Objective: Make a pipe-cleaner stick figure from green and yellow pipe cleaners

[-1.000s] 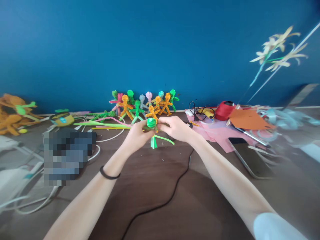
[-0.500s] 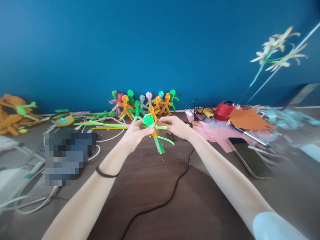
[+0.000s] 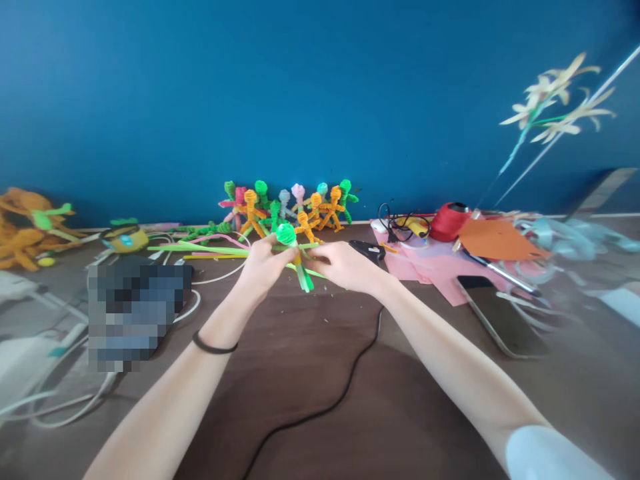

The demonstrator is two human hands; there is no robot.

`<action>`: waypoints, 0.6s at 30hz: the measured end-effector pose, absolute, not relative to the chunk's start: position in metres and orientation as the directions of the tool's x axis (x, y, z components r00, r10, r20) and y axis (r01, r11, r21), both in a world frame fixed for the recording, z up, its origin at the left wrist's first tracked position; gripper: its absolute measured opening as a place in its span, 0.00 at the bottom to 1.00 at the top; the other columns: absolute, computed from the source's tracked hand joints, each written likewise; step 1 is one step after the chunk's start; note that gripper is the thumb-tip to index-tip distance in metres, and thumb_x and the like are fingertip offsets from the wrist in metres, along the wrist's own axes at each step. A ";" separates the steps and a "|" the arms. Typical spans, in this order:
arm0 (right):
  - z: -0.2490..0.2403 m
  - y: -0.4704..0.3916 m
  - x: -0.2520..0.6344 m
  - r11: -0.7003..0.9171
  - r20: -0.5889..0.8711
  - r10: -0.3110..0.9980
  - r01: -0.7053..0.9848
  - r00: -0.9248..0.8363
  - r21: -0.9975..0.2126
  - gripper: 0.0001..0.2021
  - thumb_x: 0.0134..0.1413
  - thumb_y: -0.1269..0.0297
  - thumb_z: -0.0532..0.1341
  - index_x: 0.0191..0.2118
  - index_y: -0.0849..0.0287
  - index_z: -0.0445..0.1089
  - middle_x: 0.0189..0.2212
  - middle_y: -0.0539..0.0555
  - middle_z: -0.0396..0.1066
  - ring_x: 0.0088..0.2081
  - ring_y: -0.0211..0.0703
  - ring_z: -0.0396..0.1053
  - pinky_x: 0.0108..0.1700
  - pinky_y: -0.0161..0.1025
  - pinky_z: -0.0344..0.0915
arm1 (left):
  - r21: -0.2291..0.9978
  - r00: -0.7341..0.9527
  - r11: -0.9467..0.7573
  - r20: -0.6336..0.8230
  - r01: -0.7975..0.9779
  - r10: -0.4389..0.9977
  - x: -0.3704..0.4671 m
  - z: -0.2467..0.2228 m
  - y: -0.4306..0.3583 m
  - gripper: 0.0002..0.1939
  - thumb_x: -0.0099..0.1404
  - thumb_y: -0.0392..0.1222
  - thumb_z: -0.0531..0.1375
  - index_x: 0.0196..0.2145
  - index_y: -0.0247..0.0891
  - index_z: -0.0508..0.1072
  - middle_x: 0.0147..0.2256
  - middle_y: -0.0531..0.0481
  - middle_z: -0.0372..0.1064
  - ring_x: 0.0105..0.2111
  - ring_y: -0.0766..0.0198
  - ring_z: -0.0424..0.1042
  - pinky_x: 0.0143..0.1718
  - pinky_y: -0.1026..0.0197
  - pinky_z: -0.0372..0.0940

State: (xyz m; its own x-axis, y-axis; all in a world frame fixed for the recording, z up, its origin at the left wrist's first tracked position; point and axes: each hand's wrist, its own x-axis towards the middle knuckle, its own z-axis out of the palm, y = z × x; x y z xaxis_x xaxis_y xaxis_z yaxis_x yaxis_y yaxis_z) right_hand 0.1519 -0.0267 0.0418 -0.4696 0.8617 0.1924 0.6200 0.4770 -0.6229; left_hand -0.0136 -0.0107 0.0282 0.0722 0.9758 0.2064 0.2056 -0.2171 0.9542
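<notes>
A pipe-cleaner figure (image 3: 287, 234) with a coiled green head, a bit of yellow below it and loose green strands hanging down is held upright above the table's far part. My left hand (image 3: 265, 268) pinches it just under the head. On the other side, my right hand (image 3: 345, 267) closes its fingertips on a light green pipe cleaner that sticks out sideways from the figure. Fingers hide much of the figure's middle. Behind the hands, several finished pipe-cleaner figures (image 3: 251, 212) in orange, green and pink lean against the blue wall.
Loose pipe cleaners (image 3: 215, 255) lie left of the hands. A black tool (image 3: 367, 251) rests beyond the right wrist, near pink sheets (image 3: 430, 267), a red thread spool (image 3: 450, 221) and a phone (image 3: 500, 317). A black cable (image 3: 345, 397) crosses the table, and white cables (image 3: 75, 420) lie at left.
Both hands have shifted slightly left with the figure. The right fingers have come lower and closer over the side strand, and the black tool behind them now shows more.
</notes>
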 end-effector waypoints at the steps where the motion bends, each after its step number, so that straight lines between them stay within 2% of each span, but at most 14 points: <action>1: 0.044 -0.028 0.152 0.484 0.183 0.860 0.649 -0.477 -0.587 0.12 0.55 0.63 0.54 0.28 0.63 0.71 0.22 0.52 0.66 0.23 0.33 0.56 0.27 0.34 0.49 | 0.937 0.070 -0.238 0.227 0.257 0.971 -0.014 0.029 -0.011 0.08 0.47 0.40 0.60 0.28 0.35 0.71 0.25 0.52 0.70 0.27 0.64 0.67 0.30 0.64 0.61; 5: 0.049 -0.031 0.154 0.566 0.211 0.817 0.675 -0.537 -0.473 0.12 0.56 0.65 0.54 0.26 0.62 0.70 0.23 0.53 0.67 0.23 0.34 0.57 0.28 0.34 0.48 | 0.834 0.116 -0.310 0.289 0.456 0.950 -0.014 0.031 -0.014 0.08 0.49 0.40 0.58 0.28 0.35 0.71 0.24 0.53 0.70 0.25 0.64 0.67 0.28 0.64 0.60; 8: 0.050 -0.029 0.157 0.603 0.270 0.795 0.659 -0.544 -0.449 0.12 0.55 0.67 0.54 0.27 0.62 0.71 0.26 0.54 0.69 0.27 0.36 0.61 0.31 0.35 0.51 | 0.773 0.177 -0.348 0.301 0.530 0.937 -0.013 0.033 -0.017 0.10 0.50 0.39 0.57 0.30 0.34 0.72 0.25 0.52 0.70 0.26 0.63 0.67 0.29 0.64 0.61; 12: 0.052 -0.024 0.164 0.604 0.354 0.795 0.600 -0.492 -0.524 0.09 0.53 0.69 0.55 0.29 0.62 0.72 0.29 0.54 0.71 0.30 0.37 0.64 0.34 0.35 0.54 | 0.769 0.270 -0.383 0.279 0.511 0.922 -0.014 0.035 -0.018 0.10 0.50 0.39 0.57 0.30 0.34 0.73 0.25 0.53 0.70 0.26 0.64 0.67 0.28 0.65 0.61; 15: 0.051 -0.019 0.169 0.607 0.398 0.793 0.547 -0.461 -0.576 0.09 0.52 0.70 0.55 0.28 0.62 0.72 0.28 0.53 0.71 0.30 0.37 0.64 0.35 0.35 0.56 | 0.810 0.307 -0.356 0.229 0.466 0.924 -0.015 0.036 -0.017 0.09 0.50 0.40 0.58 0.29 0.34 0.73 0.25 0.53 0.71 0.26 0.64 0.67 0.28 0.65 0.61; 18: 0.047 -0.013 0.173 0.583 0.406 0.809 0.492 -0.426 -0.647 0.08 0.51 0.68 0.56 0.29 0.62 0.72 0.29 0.54 0.71 0.31 0.38 0.65 0.35 0.36 0.57 | 0.872 0.307 -0.302 0.188 0.384 0.933 -0.017 0.036 -0.016 0.10 0.49 0.39 0.60 0.31 0.34 0.74 0.27 0.52 0.73 0.28 0.62 0.70 0.31 0.63 0.64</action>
